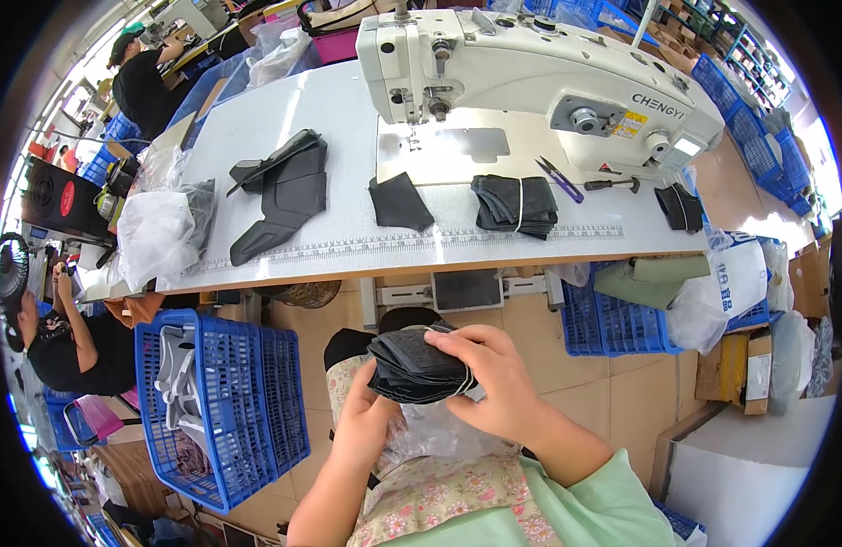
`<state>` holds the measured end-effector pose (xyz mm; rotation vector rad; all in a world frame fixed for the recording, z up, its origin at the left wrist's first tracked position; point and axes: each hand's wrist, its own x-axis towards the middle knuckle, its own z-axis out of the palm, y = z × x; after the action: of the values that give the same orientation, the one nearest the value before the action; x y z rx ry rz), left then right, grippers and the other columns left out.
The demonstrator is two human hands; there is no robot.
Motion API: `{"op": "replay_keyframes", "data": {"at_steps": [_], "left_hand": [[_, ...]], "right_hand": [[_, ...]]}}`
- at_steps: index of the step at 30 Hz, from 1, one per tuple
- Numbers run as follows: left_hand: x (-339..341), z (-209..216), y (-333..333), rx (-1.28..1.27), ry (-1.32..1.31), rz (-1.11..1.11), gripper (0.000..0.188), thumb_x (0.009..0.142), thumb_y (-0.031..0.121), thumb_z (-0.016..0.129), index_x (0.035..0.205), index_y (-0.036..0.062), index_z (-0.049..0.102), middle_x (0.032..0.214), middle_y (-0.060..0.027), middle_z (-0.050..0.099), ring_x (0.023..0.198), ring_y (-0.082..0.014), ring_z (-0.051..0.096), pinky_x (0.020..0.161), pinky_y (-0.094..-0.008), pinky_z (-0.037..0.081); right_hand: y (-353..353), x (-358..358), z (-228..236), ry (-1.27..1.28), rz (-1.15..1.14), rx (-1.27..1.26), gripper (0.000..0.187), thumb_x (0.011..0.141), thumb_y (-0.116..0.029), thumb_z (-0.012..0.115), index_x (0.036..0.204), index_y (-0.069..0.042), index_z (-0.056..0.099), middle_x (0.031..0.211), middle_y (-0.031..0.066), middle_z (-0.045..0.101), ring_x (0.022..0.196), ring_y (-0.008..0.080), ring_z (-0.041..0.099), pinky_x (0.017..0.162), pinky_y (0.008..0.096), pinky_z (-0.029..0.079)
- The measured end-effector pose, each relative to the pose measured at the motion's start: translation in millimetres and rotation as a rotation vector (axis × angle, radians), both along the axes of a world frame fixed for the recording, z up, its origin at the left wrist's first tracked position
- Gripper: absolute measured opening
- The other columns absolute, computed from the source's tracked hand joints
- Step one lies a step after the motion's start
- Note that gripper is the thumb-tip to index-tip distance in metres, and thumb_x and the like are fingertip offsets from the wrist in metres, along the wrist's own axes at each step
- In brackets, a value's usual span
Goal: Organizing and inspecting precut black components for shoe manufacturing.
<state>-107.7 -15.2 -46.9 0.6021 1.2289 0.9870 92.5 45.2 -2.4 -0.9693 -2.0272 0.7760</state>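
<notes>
Above my lap I hold a banded stack of black fabric pieces [410, 363] between both hands. My left hand [364, 415] grips its left end from below. My right hand [487, 376] closes on the right end, thumb beneath and fingers on top, beside a pale elastic band around the stack. A clear plastic bag [444, 436] lies on my lap under the stack. On the table ahead are black shaped panels [289, 196], a single black piece [400, 201], a banded black bundle [515, 205] and a smaller banded bundle [679, 209].
A white sewing machine [521, 77] stands on the table [348, 255]. Purple-handled snips [561, 180] and a screwdriver [612, 184] lie before it. Blue crates [225, 401] flank me at left and right [612, 310]. Another person [79, 351] sits at the left.
</notes>
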Motion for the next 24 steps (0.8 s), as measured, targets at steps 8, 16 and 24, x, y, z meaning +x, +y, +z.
{"op": "replay_keyframes", "data": {"at_steps": [8, 16, 24], "left_hand": [[-5.4, 30.2, -0.1, 0.127, 0.100, -0.064, 0.035, 0.074, 0.009, 0.068, 0.108, 0.0020, 0.060, 0.109, -0.0100, 0.059, 0.070, -0.0116, 0.057, 0.068, -0.0248, 0.045], [-27.9, 53.8, -11.4, 0.475, 0.557, -0.538, 0.032, 0.069, 0.011, 0.074, 0.099, 0.0036, 0.066, 0.112, -0.0154, 0.059, 0.094, -0.0301, 0.061, 0.087, -0.0372, 0.045], [-34.2, 54.2, -21.5, 0.153, 0.411, -0.245, 0.010, 0.075, 0.005, 0.066, 0.076, -0.0056, 0.065, 0.074, -0.0106, 0.060, 0.060, -0.0169, 0.059, 0.052, -0.0252, 0.045]], "right_hand": [[19.3, 19.9, -7.6, 0.171, -0.105, -0.216, 0.061, 0.059, 0.001, 0.065, 0.118, -0.004, 0.052, 0.114, 0.0110, 0.058, 0.106, 0.0262, 0.053, 0.091, 0.0346, 0.041], [126.3, 87.6, 7.5, 0.635, -0.373, -0.605, 0.058, 0.067, -0.008, 0.061, 0.122, 0.006, 0.049, 0.104, 0.0109, 0.060, 0.093, 0.0156, 0.056, 0.084, 0.0284, 0.043], [127.7, 164.0, -15.6, 1.012, -0.550, -0.561, 0.043, 0.072, -0.012, 0.058, 0.110, 0.008, 0.055, 0.097, 0.0129, 0.062, 0.086, 0.0178, 0.059, 0.079, 0.0279, 0.046]]}}
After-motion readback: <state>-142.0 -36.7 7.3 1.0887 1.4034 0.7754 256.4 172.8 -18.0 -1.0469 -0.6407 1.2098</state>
